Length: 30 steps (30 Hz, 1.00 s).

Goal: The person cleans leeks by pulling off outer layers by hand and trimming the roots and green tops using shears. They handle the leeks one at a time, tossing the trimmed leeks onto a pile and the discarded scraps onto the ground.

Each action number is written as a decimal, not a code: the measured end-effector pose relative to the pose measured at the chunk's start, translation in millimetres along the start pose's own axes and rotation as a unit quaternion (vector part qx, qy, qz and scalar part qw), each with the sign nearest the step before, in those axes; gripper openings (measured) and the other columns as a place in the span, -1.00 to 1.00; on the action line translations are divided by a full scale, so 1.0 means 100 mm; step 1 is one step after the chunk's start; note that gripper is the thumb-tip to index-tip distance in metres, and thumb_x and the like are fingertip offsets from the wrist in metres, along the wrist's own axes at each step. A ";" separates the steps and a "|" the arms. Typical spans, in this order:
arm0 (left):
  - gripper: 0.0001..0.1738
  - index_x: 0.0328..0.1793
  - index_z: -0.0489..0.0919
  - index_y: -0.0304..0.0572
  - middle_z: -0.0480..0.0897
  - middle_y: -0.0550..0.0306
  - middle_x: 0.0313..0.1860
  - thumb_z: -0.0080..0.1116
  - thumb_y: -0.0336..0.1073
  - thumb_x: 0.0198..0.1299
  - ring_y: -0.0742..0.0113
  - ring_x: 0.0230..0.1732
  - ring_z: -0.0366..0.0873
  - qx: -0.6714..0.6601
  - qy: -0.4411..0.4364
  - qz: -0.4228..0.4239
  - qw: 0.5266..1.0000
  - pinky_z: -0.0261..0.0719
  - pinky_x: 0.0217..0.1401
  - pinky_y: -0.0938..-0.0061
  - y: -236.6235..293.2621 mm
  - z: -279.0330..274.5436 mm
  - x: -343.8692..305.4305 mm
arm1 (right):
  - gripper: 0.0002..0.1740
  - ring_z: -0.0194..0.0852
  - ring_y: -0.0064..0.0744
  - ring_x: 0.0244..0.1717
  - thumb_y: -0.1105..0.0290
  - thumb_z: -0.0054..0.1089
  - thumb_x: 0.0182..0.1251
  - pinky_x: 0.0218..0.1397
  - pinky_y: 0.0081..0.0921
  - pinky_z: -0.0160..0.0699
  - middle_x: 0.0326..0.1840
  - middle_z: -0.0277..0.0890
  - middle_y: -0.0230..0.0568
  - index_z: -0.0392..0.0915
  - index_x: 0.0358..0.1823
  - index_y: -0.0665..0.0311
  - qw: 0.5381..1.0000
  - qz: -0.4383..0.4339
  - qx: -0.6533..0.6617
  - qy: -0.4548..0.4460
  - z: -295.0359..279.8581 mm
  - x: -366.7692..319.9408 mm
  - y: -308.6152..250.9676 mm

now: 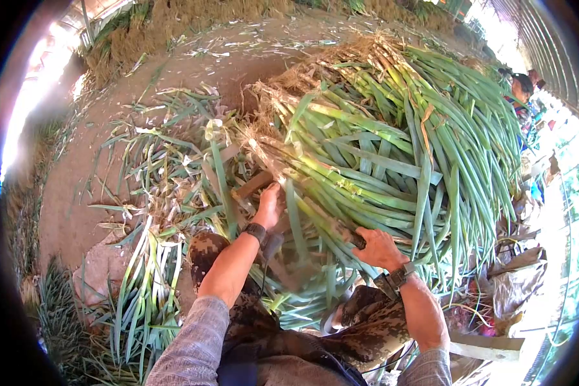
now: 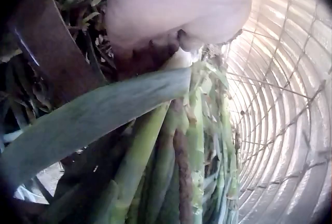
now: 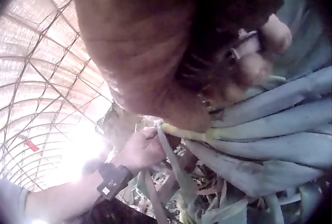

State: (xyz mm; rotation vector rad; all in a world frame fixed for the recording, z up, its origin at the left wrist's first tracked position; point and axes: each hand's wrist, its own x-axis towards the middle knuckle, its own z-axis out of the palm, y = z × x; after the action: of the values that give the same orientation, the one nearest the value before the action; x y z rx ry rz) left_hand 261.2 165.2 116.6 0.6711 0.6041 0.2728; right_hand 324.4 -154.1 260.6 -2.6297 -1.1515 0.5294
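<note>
My left hand [image 1: 271, 206] grips the pale root end of a leek; in the left wrist view its white stem [image 2: 179, 60] comes out under the curled fingers. My right hand [image 1: 378, 248] holds the leek farther along, at the leaf side. Seen from the right wrist, the thumb lies along the yellow-green stalk [image 3: 184, 132], and broad leaves [image 3: 275, 149] fan out past the hand. A dark piece [image 1: 354, 238] shows at the right fingers; I cannot tell what it is. Just beyond both hands lies a big heap of leeks [image 1: 392, 141], roots to the left.
A brown bar [image 1: 252, 185] stands by the left hand. Stripped leaves and peelings [image 1: 174, 167] litter the ground to the left, with a bundle of leeks [image 1: 148, 283] nearer. More leeks [image 1: 141, 45] line the back. Another person [image 1: 521, 90] is beyond the heap at right.
</note>
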 end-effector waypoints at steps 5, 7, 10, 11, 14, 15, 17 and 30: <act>-0.70 0.25 0.45 -0.12 0.60 0.15 0.14 0.05 -0.23 0.47 0.18 0.03 0.62 0.038 -0.073 0.056 0.995 0.59 0.15 0.14 0.12 0.32 -0.36 | -0.50 0.64 0.21 -0.10 0.16 0.29 0.15 0.04 0.03 0.59 -0.17 0.67 0.16 0.58 0.12 0.20 0.994 -0.082 0.027 0.072 -0.04 0.08 -0.07; -0.68 0.26 0.45 -0.12 0.59 0.14 0.15 0.06 -0.23 0.46 0.17 0.06 0.62 0.045 -0.090 0.074 0.992 0.60 0.15 0.12 0.09 0.36 -0.40 | -0.50 0.64 0.21 -0.12 0.15 0.29 0.15 0.03 0.03 0.59 -0.18 0.67 0.16 0.58 0.11 0.20 0.994 -0.068 0.025 0.082 0.01 0.16 -0.06; -0.61 0.32 0.41 -0.12 0.58 0.12 0.17 0.09 -0.22 0.45 0.14 0.11 0.62 0.026 -0.134 0.081 0.987 0.61 0.14 0.11 0.11 0.37 -0.49 | -0.46 0.64 0.18 -0.11 0.12 0.30 0.15 0.02 0.01 0.58 -0.18 0.67 0.16 0.57 0.13 0.22 0.992 -0.067 0.014 0.104 0.02 0.21 -0.11; -0.59 0.34 0.39 -0.11 0.57 0.13 0.18 0.10 -0.21 0.45 0.14 0.11 0.62 0.037 -0.139 0.097 0.985 0.61 0.14 0.12 0.13 0.37 -0.52 | -0.43 0.63 0.14 -0.10 0.09 0.32 0.15 0.03 -0.01 0.58 -0.17 0.67 0.15 0.56 0.15 0.25 0.990 -0.082 0.005 0.118 0.01 0.22 -0.14; -0.58 0.32 0.41 -0.05 0.59 0.21 0.10 0.16 -0.19 0.41 0.24 0.00 0.62 0.036 -0.116 0.100 0.988 0.61 0.03 0.21 0.17 0.40 -0.52 | -0.43 0.63 0.10 -0.05 0.09 0.30 0.17 0.07 -0.01 0.56 -0.12 0.66 0.14 0.55 0.17 0.23 0.993 -0.020 -0.023 0.117 -0.05 0.20 -0.29; -0.60 0.27 0.44 -0.01 0.60 0.28 0.02 0.21 -0.19 0.37 0.35 -0.11 0.62 0.025 -0.088 0.084 0.992 0.61 -0.10 0.31 0.17 0.40 -0.52 | -0.45 0.64 0.13 -0.10 0.10 0.31 0.16 0.03 -0.01 0.58 -0.17 0.67 0.13 0.57 0.15 0.22 0.992 -0.018 -0.016 0.123 -0.06 0.22 -0.27; -0.58 0.32 0.41 -0.01 0.59 0.20 0.10 0.15 -0.15 0.41 0.26 -0.02 0.62 0.045 -0.109 0.093 0.989 0.61 0.00 0.23 0.08 0.24 -0.37 | -0.45 0.64 0.15 -0.12 0.10 0.32 0.15 0.01 -0.02 0.59 -0.19 0.67 0.14 0.58 0.14 0.22 0.995 -0.028 0.002 0.093 -0.10 0.22 -0.29; -0.69 0.22 0.49 0.05 0.63 0.15 0.08 0.19 -0.20 0.40 0.21 0.10 0.62 -0.025 -0.121 0.069 0.990 0.66 0.01 0.15 0.16 0.18 -0.33 | -0.42 0.67 0.10 -0.13 0.13 0.35 0.08 0.00 -0.12 0.62 -0.21 0.68 0.12 0.62 0.15 0.22 0.996 -0.071 0.035 0.028 -0.21 -0.01 -0.04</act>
State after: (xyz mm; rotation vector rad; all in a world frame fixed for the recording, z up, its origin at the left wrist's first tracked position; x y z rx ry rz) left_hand 244.8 154.3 152.2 0.6874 0.3187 0.3279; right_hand 329.4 -153.2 281.6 -2.4654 -1.2663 0.4573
